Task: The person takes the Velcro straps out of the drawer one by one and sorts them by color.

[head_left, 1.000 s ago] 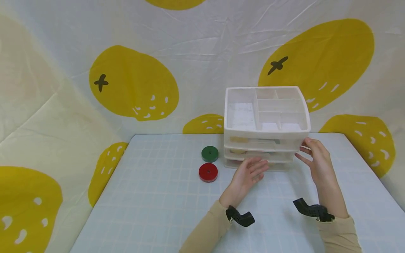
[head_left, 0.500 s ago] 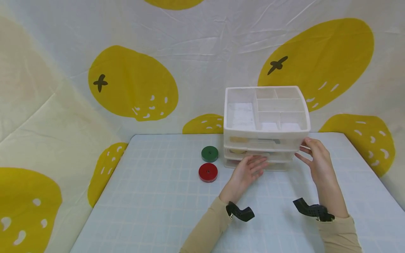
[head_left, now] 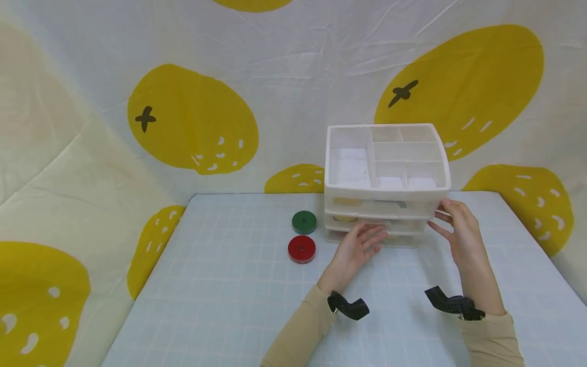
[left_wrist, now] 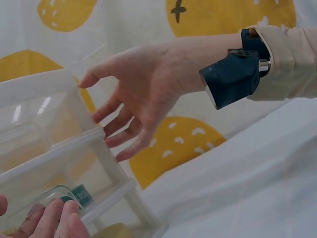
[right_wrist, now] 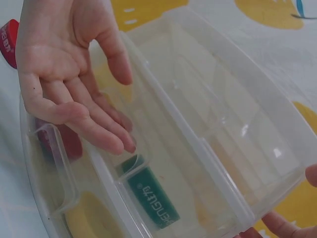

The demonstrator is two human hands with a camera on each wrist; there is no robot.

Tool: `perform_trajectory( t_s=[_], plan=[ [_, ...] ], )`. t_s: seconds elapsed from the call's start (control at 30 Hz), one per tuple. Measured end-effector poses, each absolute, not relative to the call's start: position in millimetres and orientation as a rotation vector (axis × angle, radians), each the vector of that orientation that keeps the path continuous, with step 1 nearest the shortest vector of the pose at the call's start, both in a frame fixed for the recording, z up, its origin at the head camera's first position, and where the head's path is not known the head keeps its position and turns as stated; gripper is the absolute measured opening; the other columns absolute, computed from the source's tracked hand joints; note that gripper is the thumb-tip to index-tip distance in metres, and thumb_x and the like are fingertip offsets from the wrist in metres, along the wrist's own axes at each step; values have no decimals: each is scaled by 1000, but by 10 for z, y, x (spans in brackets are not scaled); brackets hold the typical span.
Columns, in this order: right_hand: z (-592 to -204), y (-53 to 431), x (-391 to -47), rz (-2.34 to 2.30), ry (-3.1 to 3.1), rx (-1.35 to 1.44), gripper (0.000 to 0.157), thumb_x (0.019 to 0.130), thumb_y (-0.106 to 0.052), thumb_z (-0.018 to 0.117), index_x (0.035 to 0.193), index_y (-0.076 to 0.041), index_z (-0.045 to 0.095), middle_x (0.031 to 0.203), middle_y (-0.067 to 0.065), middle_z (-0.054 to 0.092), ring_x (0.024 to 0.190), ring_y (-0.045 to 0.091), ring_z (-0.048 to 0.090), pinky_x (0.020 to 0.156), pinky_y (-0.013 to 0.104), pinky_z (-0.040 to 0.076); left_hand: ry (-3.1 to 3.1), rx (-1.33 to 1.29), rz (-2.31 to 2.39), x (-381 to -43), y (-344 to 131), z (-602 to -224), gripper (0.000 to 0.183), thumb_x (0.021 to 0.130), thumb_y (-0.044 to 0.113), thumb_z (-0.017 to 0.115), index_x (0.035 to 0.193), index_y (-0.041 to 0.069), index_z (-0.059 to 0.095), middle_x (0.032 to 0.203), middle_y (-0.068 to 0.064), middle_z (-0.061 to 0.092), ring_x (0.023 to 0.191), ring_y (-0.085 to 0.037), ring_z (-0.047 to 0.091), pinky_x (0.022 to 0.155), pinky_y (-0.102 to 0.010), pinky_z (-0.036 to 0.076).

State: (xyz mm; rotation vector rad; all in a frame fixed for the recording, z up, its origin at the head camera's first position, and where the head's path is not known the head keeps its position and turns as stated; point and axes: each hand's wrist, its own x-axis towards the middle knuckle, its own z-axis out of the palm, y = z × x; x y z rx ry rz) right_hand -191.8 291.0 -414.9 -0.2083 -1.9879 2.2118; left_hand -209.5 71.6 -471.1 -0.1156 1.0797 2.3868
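Observation:
A white drawer unit (head_left: 390, 196) with clear drawers stands at the back of the table. My left hand (head_left: 355, 252) is at the front of its middle drawer, palm turned up and fingertips at the handle recess. Its thumb stands apart from the fingers in the right wrist view. My right hand (head_left: 463, 237) is beside the unit's right wall, fingers spread and fingertips at the side. Through the clear fronts a green round item (right_wrist: 151, 193) with white lettering shows in the middle drawer. Lower down are a red item (right_wrist: 69, 141) and a yellow item (right_wrist: 91, 218).
Left of the unit, a green disc (head_left: 304, 223) and a red disc (head_left: 301, 249) lie on the checked tablecloth (head_left: 220, 285). Divided compartments (head_left: 405, 153) form the unit's top. A patterned curtain (head_left: 293, 102) hangs directly behind.
My left hand has shifted slightly up and closer to the middle drawer's handle. The right hand stays at the unit's side, and the discs have not moved.

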Motion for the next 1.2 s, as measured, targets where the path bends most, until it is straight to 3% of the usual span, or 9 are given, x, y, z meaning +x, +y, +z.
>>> perform_trajectory(
  t_s=[0.27, 0.63, 0.73, 0.83, 0.9, 0.97, 1.07, 1.2],
  plan=[
    [-4141, 2910, -1923, 2202, -2002, -225, 28, 96, -41, 53, 118, -25, 50, 114, -12, 48, 106, 8, 45, 71, 10, 51, 1107, -144, 2387, -2096, 736, -4701, 40, 100, 35, 46, 125, 6, 56, 131, -10, 62, 118, -21, 61, 94, -29, 46],
    [-4123, 2907, -1918, 2175, -2030, -238, 29, 96, -43, 53, 117, -25, 50, 114, -13, 48, 106, 8, 46, 71, 10, 50, 1132, -150, 2379, -2037, 728, -4681, 40, 99, 38, 46, 123, 8, 57, 129, -9, 64, 118, -20, 62, 91, -28, 48],
    [-4116, 2908, -1916, 2164, -2045, -268, 29, 95, -45, 52, 118, -26, 50, 114, -14, 48, 106, 7, 45, 91, 24, 50, 1136, -151, 2381, -2007, 733, -4685, 38, 99, 38, 48, 120, 9, 58, 127, -8, 65, 117, -21, 63, 89, -27, 49],
    [-4113, 2908, -1917, 2152, -2055, -292, 29, 95, -46, 52, 116, -26, 49, 114, -15, 47, 106, 6, 45, 111, 48, 33, 1141, -136, 2374, -1975, 731, -4691, 37, 98, 38, 48, 119, 9, 60, 127, -7, 65, 117, -21, 63, 91, -29, 49],
    [-4111, 2906, -1921, 2156, -2051, -297, 28, 95, -47, 51, 114, -26, 49, 112, -15, 47, 105, 6, 44, 112, 63, 19, 1145, -127, 2365, -1954, 726, -4690, 37, 98, 38, 49, 120, 10, 60, 127, -6, 65, 117, -20, 63, 95, -31, 48],
    [-4110, 2907, -1926, 2150, -2051, -292, 27, 96, -47, 51, 112, -26, 49, 111, -15, 47, 105, 6, 44, 112, 66, 17, 1155, -115, 2355, -1937, 722, -4688, 38, 98, 39, 49, 121, 10, 60, 127, -5, 65, 116, -20, 63, 100, -35, 46],
    [-4105, 2910, -1932, 2143, -2055, -288, 27, 96, -47, 50, 111, -24, 50, 111, -14, 47, 104, 6, 44, 114, 65, 18, 1164, -102, 2345, -1909, 716, -4679, 38, 98, 38, 48, 121, 10, 59, 127, -4, 65, 116, -19, 63, 105, -38, 44],
    [-4104, 2912, -1934, 2134, -2063, -297, 29, 95, -47, 52, 114, -25, 50, 113, -14, 47, 105, 7, 44, 106, 35, 44, 1174, -91, 2331, -1852, 700, -4650, 37, 99, 37, 47, 122, 10, 58, 128, -4, 64, 116, -19, 62, 103, -37, 45]
  ],
)
